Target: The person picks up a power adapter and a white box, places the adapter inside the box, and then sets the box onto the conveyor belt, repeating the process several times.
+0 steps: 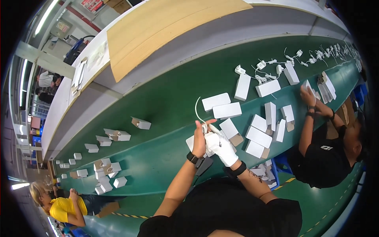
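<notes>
Over the near side of the green bench, my two hands are close together around a white charger [212, 140]. My bare left hand [199, 143], with a black watch at the wrist, holds the charger's bundled white cable [204, 128] from the left. One end of that cable curves up above the fingers. My right hand [225, 150] wears a white glove and grips the charger block from the right. Just right of the glove lies an open white box [230, 128] with a brown inside. Part of another white box [190, 143] shows behind my left hand.
Closed white boxes [227, 110] lie beyond my hands. Several open boxes [258, 136] stand to the right, and more chargers [260, 65] trail along the far right. A co-worker [331, 150] handles boxes at right; another person [65, 207] is at far left. A shelf [177, 43] borders the bench.
</notes>
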Tool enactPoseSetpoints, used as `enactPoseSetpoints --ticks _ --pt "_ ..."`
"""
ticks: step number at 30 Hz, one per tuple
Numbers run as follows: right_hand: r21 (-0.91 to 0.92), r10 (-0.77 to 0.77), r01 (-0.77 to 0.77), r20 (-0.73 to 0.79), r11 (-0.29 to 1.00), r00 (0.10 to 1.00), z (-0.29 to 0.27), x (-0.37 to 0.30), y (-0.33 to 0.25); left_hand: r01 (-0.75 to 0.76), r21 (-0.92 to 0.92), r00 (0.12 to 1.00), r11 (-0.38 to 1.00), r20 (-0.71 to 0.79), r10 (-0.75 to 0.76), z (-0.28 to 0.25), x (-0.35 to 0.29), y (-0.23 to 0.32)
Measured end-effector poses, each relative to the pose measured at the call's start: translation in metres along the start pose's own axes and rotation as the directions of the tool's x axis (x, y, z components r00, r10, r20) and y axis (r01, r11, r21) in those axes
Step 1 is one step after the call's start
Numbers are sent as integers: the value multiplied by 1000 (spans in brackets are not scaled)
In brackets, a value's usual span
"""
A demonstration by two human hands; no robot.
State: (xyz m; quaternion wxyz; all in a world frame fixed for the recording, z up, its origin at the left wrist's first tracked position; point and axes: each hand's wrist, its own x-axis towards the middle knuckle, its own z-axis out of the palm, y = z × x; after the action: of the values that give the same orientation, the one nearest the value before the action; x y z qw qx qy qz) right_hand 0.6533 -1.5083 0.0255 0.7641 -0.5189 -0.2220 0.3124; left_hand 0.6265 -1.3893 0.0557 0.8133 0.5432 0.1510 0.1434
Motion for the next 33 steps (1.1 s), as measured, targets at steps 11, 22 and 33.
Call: enactPoseSetpoints --ticks 11,22,33 --pt "452 134 59 -383 890 914 -65 64 5 -215 977 970 4 213 119 -11 88 -37" --pt "632 340 -199 -109 749 934 -144 39 -35 -83 993 991 81 91 -98 -57 211 -77" --pt "418 465 -485 157 768 871 -104 32 -69 -456 793 878 404 474 61 -87 123 13"
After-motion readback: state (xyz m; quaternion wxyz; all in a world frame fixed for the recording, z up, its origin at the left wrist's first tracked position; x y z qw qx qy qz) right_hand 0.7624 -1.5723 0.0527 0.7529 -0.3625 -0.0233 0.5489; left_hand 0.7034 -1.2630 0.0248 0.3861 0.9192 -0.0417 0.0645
